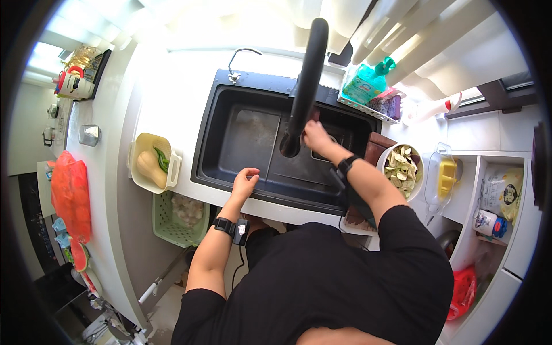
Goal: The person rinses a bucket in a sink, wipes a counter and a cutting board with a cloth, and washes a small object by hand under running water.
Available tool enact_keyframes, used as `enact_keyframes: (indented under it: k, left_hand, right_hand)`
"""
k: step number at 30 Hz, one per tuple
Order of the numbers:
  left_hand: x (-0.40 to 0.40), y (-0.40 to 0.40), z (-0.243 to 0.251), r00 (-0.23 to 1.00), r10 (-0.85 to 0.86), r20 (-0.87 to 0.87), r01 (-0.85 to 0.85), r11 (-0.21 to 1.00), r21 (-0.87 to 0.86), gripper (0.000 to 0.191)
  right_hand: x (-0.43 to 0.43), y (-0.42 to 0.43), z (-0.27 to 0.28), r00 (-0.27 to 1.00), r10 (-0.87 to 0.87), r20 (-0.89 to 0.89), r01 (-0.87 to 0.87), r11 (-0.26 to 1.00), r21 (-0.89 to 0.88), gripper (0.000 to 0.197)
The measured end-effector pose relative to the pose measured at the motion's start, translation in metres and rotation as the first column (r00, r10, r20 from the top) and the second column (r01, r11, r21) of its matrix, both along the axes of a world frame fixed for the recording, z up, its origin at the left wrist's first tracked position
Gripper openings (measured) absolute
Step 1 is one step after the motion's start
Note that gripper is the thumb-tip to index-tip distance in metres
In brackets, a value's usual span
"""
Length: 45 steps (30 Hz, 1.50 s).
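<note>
A black kitchen sink (254, 151) lies before me, with a tall black faucet (308, 77) arching over it. My left hand (246, 183) is over the sink's near edge, fingers loosely curled and apart, with nothing seen between them. My right hand (317, 137) is just right of the faucet's spout, over the sink. It is slightly blurred and partly behind the spout, so whether it holds something cannot be told. A small dark reddish thing shows just above its fingers. Black straps are on both wrists.
A yellow basket (174, 168) with a squash and green peppers stands left; a green basket (159, 224) is below it. Right are a white bowl (381, 161) of sliced vegetables, a caddy (366, 110) with a teal bottle (364, 84), and a clear container (431, 185). A small tap (234, 76) stands behind.
</note>
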<state>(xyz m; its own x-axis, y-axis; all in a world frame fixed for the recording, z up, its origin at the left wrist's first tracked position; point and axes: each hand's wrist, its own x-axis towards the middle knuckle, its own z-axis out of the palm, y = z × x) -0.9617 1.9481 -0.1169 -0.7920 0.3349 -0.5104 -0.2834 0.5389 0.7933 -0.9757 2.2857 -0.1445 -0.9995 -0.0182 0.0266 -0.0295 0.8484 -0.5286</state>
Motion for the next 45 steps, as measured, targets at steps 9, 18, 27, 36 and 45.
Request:
enact_keyframes:
  k: [9, 18, 27, 36, 45]
  left_hand:
    - [-0.003, -0.005, 0.066, 0.829, -0.285, -0.480, 0.050, 0.894, -0.445, 0.059]
    - [0.012, -0.073, 0.081, 0.816, -0.144, -0.559, 0.128, 0.989, -0.068, 0.032]
    - [0.006, -0.128, 0.070, 0.872, -0.157, -0.464, 0.087, 0.982, -0.170, 0.035]
    - [-0.055, -0.148, 0.054, 0.661, -0.534, -0.527, 0.159, 0.786, -0.597, 0.078]
    - [-0.083, -0.158, 0.024, 0.633, -0.536, -0.558, 0.159, 0.795, -0.585, 0.065]
  right_hand:
    - [-0.070, -0.140, 0.046, 0.777, -0.557, -0.294, 0.341, 0.765, -0.547, 0.026]
    - [-0.220, -0.124, -0.001, 0.691, -0.703, -0.168, 0.706, 0.706, -0.051, 0.071]
    - [-0.172, -0.214, 0.008, 0.778, -0.624, 0.066, 0.458, 0.493, -0.740, 0.029]
    - [-0.298, -0.251, 0.036, 0.855, -0.442, -0.270, 0.448, 0.893, -0.045, 0.059]
    - [-0.353, -0.306, -0.015, 0.999, 0.016, 0.034, -0.020, 0.992, 0.121, 0.072]
